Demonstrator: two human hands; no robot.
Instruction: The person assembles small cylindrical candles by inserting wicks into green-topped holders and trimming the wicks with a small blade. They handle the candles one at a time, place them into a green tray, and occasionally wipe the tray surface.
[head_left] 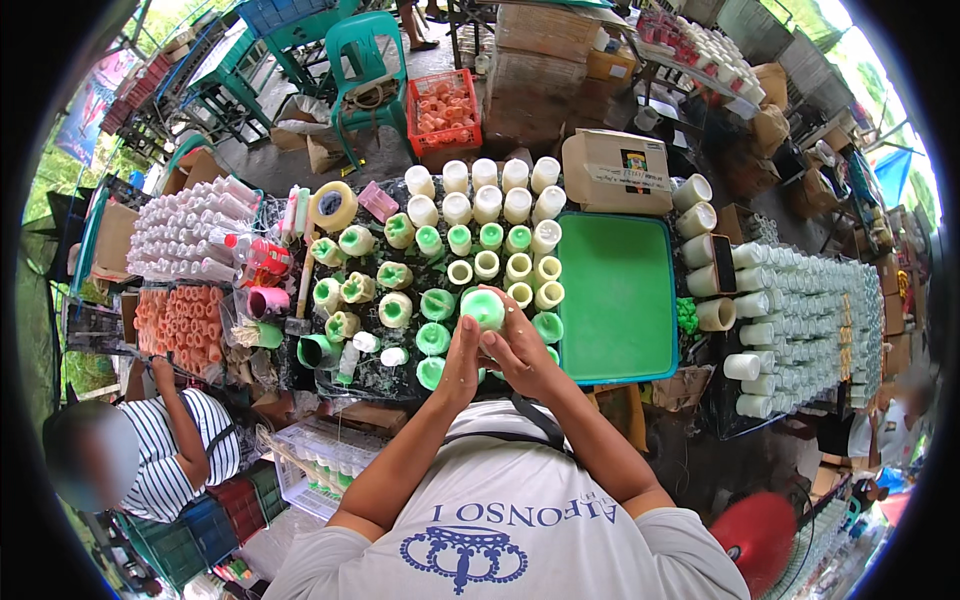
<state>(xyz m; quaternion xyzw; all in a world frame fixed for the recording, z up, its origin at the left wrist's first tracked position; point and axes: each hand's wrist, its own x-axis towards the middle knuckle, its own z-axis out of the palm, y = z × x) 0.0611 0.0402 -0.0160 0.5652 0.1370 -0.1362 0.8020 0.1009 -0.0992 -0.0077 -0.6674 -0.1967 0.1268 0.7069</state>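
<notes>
1. The worktop (385, 372) carries rows of green and cream cups; a green tray (618, 300) lies to the right of them.
2. Your left hand (460, 365) and right hand (520, 350) meet over the near edge.
3. Both grips are clamped on one green cup (483, 307), held above the worktop.

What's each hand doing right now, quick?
Left hand: closed against the side of the green-topped candle, holding it.
Right hand: wrapped round the same candle from the other side, holding it above the table.
</notes>
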